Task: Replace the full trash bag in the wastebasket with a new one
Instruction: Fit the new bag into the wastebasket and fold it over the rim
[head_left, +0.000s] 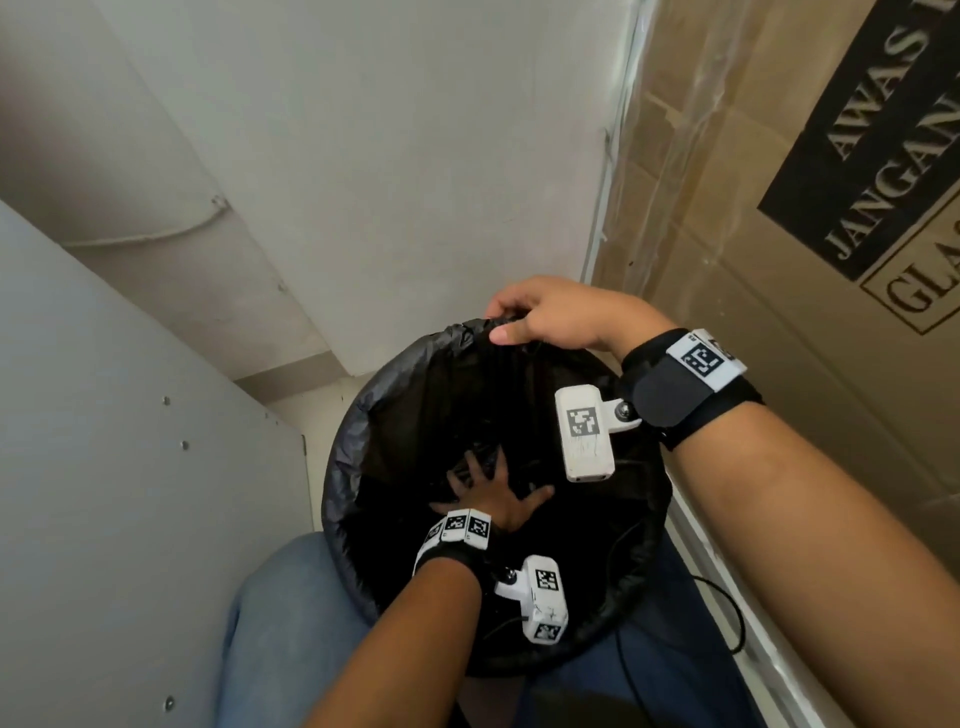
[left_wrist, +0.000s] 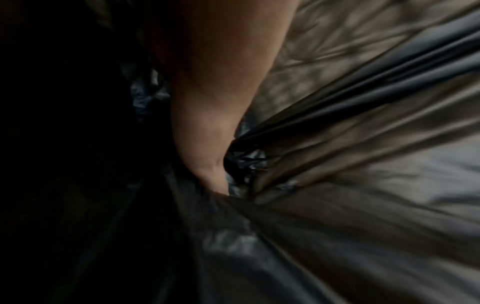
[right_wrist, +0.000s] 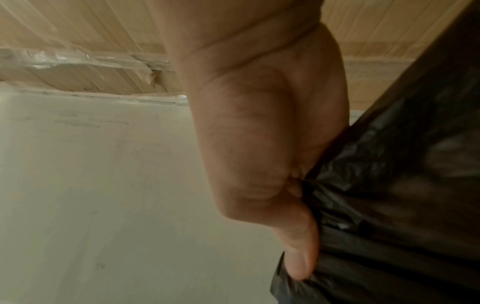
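Black plastic lined the wastebasket (head_left: 652, 545), and the trash bag (head_left: 353, 441) already sat inside it with its mouth folded outward over the left part of the rim. The right hand (head_left: 550, 317) pinched a gathered bunch of the bag's edge at the far side, thumb against curled fingers, and held it above the rim. The left hand (head_left: 493, 493) was deep in the basket with fingers spread flat, a released grip pressing the film down toward the bottom; it held nothing.

This looked like the seating of the new liner, late in the task. To do it well, the spread palm should probably push the plastic down and out so trapped air escapes and the bag meets the walls. The pinched edge likely wants drawing over the far rim and tucking evenly, without a hard pull, since thin film tears on an edge. The near right part of the rim appeared less neatly covered and may need the same fold.

The basket stood on a pale floor in a tight corner, between a white panel (head_left: 104, 441) on the left and a taped cardboard box (head_left: 779, 208) with black lettering on the right. A plain wall (head_left: 389, 156) rose behind. The person's knees in blue trousers (head_left: 275, 623) were just beside the basket.
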